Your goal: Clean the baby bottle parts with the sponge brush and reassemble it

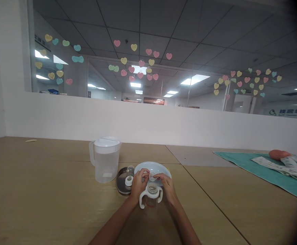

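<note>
Small clear round piece (152, 176) is up between both hands, over near rim of pale bowl (165, 169); step in hand looks like fingertip handling of this piece. Left hand (139, 182) and right hand (168, 185): each grip nearly closed, fingertips pinching opposite sides of it. Any shift from here calls for light, matched pressure and clearance over the open-necked bottle (152, 201) with white handles, upright just nearer on counter (61, 204). Metal tray (120, 191) left of bowl, white ring (128, 181) in it; lidded pitcher (107, 166) beyond tray, further left. Piece's exact shape too small to tell; fingers hide its edges, left hand covers part of bowl, forearms cut off at frame bottom.
</note>
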The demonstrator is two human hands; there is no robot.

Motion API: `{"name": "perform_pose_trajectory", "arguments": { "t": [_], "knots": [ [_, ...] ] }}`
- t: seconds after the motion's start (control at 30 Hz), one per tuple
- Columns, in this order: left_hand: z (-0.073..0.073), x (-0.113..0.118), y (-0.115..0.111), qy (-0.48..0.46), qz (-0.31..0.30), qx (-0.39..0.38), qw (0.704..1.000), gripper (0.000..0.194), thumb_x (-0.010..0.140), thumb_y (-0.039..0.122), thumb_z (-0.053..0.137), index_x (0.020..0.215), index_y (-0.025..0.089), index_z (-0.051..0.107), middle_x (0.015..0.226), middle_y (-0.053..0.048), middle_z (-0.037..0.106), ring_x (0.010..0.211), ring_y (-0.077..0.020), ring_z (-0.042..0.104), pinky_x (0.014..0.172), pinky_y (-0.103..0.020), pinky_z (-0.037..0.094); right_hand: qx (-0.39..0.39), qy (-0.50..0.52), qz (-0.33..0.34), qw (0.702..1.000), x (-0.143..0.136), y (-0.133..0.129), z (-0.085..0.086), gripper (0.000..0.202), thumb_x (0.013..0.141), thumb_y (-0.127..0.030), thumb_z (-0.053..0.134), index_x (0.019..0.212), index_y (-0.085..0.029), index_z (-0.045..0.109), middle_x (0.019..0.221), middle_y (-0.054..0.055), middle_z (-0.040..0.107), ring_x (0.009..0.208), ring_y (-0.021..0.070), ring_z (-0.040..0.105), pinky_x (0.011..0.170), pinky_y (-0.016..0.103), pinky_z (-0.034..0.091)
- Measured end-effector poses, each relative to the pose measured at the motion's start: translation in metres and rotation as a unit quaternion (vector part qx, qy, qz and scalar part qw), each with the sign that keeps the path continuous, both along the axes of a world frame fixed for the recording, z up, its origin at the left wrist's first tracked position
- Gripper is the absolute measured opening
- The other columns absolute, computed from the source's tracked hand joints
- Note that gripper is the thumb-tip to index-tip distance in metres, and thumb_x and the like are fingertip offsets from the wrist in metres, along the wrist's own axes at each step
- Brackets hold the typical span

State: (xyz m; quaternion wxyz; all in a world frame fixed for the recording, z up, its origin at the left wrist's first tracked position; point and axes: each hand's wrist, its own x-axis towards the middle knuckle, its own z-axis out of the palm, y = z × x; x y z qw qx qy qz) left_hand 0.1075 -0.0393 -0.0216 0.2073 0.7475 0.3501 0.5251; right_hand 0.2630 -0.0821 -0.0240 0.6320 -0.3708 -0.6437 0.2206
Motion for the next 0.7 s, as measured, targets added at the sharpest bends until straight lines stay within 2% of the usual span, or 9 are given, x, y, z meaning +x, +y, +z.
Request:
{"name": "perform_pose_trajectory", "arguments": {
  "t": [0.33, 0.5, 0.7],
  "knots": [
    [-0.0003, 0.0003, -0.0013, -0.013, 0.016, 0.009, 1.0, 0.017, 0.077, 0.026, 0.052, 0.089, 0.019, 0.063, 0.091, -0.006, 0.069, 0.089, -0.0224, 0.061, 0.082, -0.033, 0.043, -0.042, 0.039, -0.01, 0.998, -0.0006, -0.0058, 0.0072, 0.037, 0.075, -0.052, 0.059, 0.069, -0.017, 0.068, 0.073, 0.005, 0.067, 0.075, 0.0199, 0.058, 0.073, 0.028, 0.044],
    [0.0002, -0.0006, -0.0007, -0.011, 0.006, 0.007, 1.0, 0.018, 0.077, 0.028, 0.052, 0.088, 0.019, 0.064, 0.092, -0.006, 0.069, 0.088, -0.0212, 0.061, 0.082, -0.033, 0.043, -0.051, 0.064, -0.003, 0.997, -0.0023, -0.0061, 0.0094, 0.033, 0.071, -0.049, 0.066, 0.073, -0.016, 0.064, 0.074, 0.005, 0.065, 0.074, 0.0187, 0.059, 0.07, 0.027, 0.045],
    [0.0022, 0.0001, -0.0057, 0.03, -0.009, 0.013, 0.999, 0.02, 0.08, 0.033, 0.052, 0.089, 0.021, 0.065, 0.092, -0.005, 0.068, 0.09, -0.0221, 0.059, 0.084, -0.034, 0.042, -0.011, 0.044, -0.064, 0.997, -0.0081, -0.0001, 0.003, 0.028, 0.066, -0.041, 0.071, 0.068, -0.018, 0.057, 0.066, -0.001, 0.056, 0.063, 0.0126, 0.052, 0.062, 0.024, 0.044]
  ]
}}
